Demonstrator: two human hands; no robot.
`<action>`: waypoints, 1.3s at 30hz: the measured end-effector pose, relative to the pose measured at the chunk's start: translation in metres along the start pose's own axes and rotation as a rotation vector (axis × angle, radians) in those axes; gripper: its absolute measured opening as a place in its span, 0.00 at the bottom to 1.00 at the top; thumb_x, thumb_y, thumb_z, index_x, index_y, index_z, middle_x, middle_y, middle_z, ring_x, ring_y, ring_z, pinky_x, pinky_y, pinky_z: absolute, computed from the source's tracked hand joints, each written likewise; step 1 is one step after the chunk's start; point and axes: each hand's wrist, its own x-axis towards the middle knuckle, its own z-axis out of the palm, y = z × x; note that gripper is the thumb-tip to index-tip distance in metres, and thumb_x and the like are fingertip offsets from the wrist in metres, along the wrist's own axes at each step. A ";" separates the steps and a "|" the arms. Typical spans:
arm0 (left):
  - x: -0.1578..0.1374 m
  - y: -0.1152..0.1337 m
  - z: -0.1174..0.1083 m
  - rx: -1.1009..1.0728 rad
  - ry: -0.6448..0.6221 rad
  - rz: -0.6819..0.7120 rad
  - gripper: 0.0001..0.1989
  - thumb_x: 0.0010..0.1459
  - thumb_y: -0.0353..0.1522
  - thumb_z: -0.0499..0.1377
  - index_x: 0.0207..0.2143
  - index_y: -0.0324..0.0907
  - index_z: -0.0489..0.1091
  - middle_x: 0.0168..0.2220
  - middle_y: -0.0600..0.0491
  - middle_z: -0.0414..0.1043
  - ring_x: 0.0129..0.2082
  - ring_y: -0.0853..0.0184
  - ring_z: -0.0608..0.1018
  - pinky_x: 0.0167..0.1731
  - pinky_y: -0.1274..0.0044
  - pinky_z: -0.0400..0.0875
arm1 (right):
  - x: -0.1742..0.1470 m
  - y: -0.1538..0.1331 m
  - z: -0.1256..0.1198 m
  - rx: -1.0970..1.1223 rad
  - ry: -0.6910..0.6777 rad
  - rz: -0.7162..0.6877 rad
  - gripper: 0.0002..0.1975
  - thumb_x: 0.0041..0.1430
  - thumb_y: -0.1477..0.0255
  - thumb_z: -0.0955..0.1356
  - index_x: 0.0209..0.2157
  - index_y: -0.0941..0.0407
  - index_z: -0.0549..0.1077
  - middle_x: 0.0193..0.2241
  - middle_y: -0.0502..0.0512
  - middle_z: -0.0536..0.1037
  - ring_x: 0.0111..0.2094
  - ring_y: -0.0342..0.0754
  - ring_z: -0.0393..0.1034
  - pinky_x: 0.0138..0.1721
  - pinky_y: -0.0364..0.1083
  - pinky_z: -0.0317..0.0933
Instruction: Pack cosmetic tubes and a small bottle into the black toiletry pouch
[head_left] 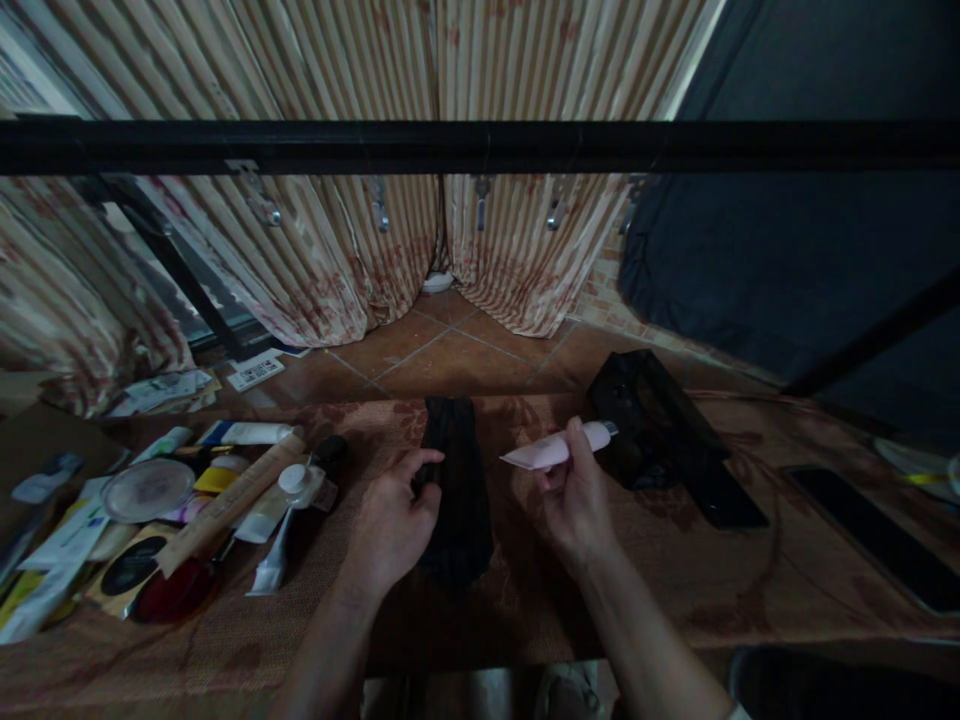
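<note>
A black pouch (459,500) lies lengthwise on the cloth-covered table in front of me. My left hand (397,515) grips its left edge between thumb and forefinger. Just right of the pouch, my right hand (577,495) holds a pale pink squeeze tube (553,450) above the cloth. The tube's flat crimped end points left and its cap end points right. What is inside the pouch cannot be seen.
Tubes, bottles and compacts crowd the left side, among them a white-capped bottle (300,485) and a long tan box (229,505). A black mesh bag (637,420) and a dark phone-like slab (877,530) lie right. A black rail (480,148) with hooks crosses ahead.
</note>
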 end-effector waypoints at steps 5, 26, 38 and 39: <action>0.000 -0.002 0.001 0.000 -0.027 -0.020 0.21 0.54 0.26 0.51 0.48 0.45 0.74 0.40 0.52 0.77 0.35 0.65 0.78 0.34 0.74 0.69 | -0.002 0.003 0.003 0.061 0.050 0.022 0.20 0.39 0.64 0.80 0.28 0.55 0.70 0.23 0.45 0.74 0.23 0.40 0.69 0.19 0.38 0.62; 0.003 0.002 -0.002 0.047 -0.029 -0.026 0.20 0.54 0.28 0.51 0.48 0.44 0.73 0.42 0.52 0.78 0.37 0.63 0.79 0.39 0.72 0.70 | 0.004 0.012 -0.003 0.024 0.078 0.061 0.15 0.36 0.81 0.73 0.29 0.55 0.71 0.24 0.46 0.78 0.26 0.43 0.72 0.29 0.41 0.68; 0.003 0.000 -0.001 0.041 -0.034 -0.019 0.20 0.54 0.30 0.51 0.47 0.44 0.73 0.42 0.52 0.77 0.30 0.65 0.78 0.33 0.73 0.69 | -0.005 0.006 0.003 0.072 -0.122 0.108 0.21 0.33 0.82 0.73 0.34 0.54 0.72 0.32 0.48 0.81 0.33 0.45 0.73 0.35 0.43 0.66; 0.003 0.000 -0.001 0.041 -0.035 -0.023 0.20 0.54 0.30 0.51 0.47 0.44 0.73 0.42 0.52 0.77 0.30 0.65 0.77 0.32 0.73 0.69 | -0.006 0.006 0.003 0.078 -0.143 0.109 0.21 0.34 0.82 0.73 0.34 0.54 0.73 0.32 0.48 0.81 0.34 0.45 0.73 0.36 0.43 0.66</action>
